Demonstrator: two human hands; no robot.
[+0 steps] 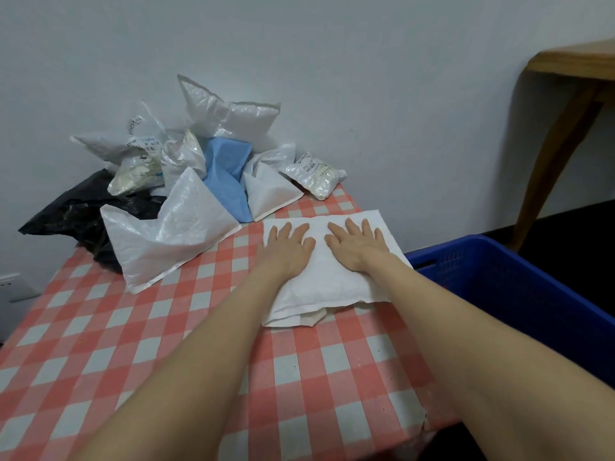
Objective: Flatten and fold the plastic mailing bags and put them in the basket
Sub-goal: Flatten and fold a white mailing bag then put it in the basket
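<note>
A white plastic mailing bag lies flat on the red-and-white checked table, near its right edge. My left hand presses on its left part with straight, spread fingers. My right hand presses flat on its right part the same way. Behind it, at the table's far left, sits a pile of crumpled mailing bags: white ones, a blue one and a black one. The blue basket stands off the table's right side, below table level.
A small clear packet with white contents lies at the table's far edge by the wall. A wooden table stands at the right by the wall. A wall socket shows at the far left.
</note>
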